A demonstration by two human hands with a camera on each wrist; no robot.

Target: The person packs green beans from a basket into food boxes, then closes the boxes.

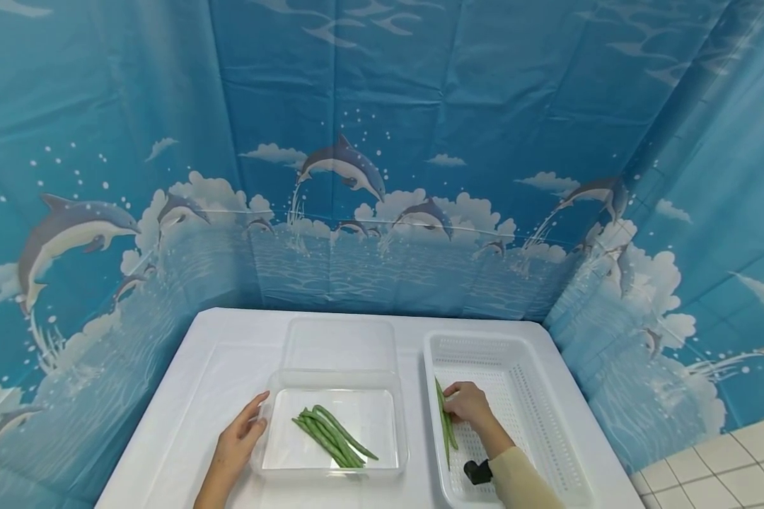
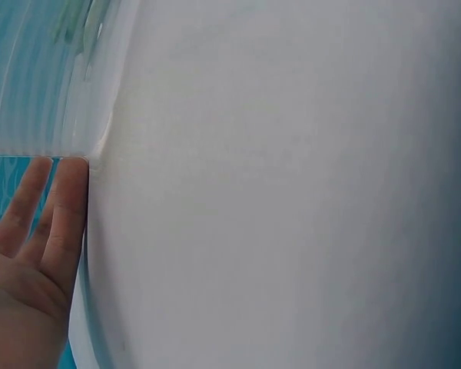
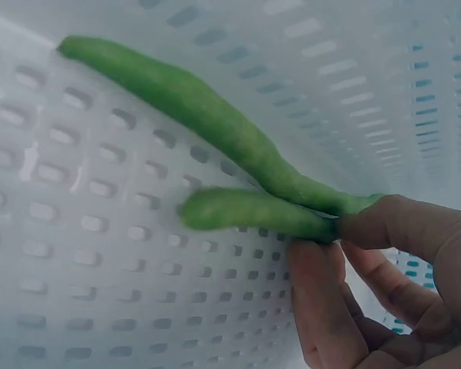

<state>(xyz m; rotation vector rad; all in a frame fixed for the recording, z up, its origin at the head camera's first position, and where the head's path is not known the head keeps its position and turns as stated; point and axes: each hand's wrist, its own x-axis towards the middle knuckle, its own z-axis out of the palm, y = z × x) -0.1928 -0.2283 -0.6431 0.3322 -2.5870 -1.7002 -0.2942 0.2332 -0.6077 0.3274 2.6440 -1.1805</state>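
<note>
Inside the white perforated basket [image 1: 535, 396], my right hand [image 1: 469, 404] pinches green beans [image 3: 253, 211] between thumb and fingers. Two beans show there, lying along the basket's left wall, one longer than the other. My left hand [image 1: 237, 442] has its fingers extended, and the fingertips touch the side of a clear plastic container [image 1: 402, 424]. A small bunch of several green beans [image 1: 334, 437] lies in that container. In the left wrist view the left hand [image 2: 38, 246] meets the container's edge, palm in sight.
Behind the container lies a clear flat lid [image 1: 339, 344] on the white-covered table [image 1: 229, 367]. A black wrist device [image 1: 477, 472] sits by the right sleeve [image 1: 522, 481]. Blue dolphin-print curtains [image 1: 382, 106] hang around the table's back and sides.
</note>
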